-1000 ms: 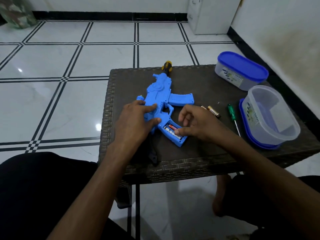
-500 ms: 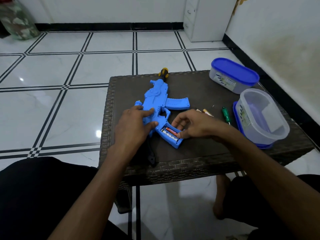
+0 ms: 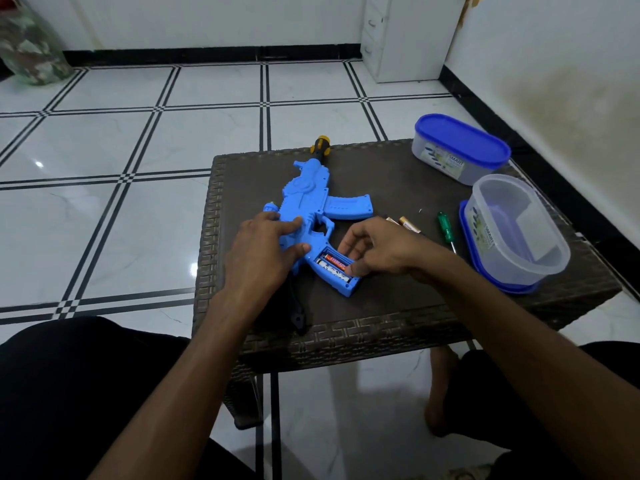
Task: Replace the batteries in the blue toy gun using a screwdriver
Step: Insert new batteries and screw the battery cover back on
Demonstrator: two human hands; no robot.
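Observation:
The blue toy gun (image 3: 309,199) lies flat on the dark woven table (image 3: 381,306), muzzle pointing away. Its grip compartment is open and shows batteries (image 3: 331,264), one red-labelled. My left hand (image 3: 263,251) rests on the gun's body with straight fingers, holding it down. My right hand (image 3: 377,249) has curled fingers at the compartment, thumb tip pressing on the end of a battery. Two loose gold batteries (image 3: 407,224) lie just beyond my right hand. A green-handled screwdriver (image 3: 445,230) lies to their right, with a small screw (image 3: 420,211) near it.
A clear tub (image 3: 519,233) sits on its blue lid at the table's right edge. A closed blue-lidded tub (image 3: 459,148) stands at the far right corner. A black strap piece (image 3: 298,315) lies near the front edge. White tiled floor surrounds the table.
The view has shifted slightly. My right hand's fingers have moved a little along the open compartment; my left hand stays on the gun.

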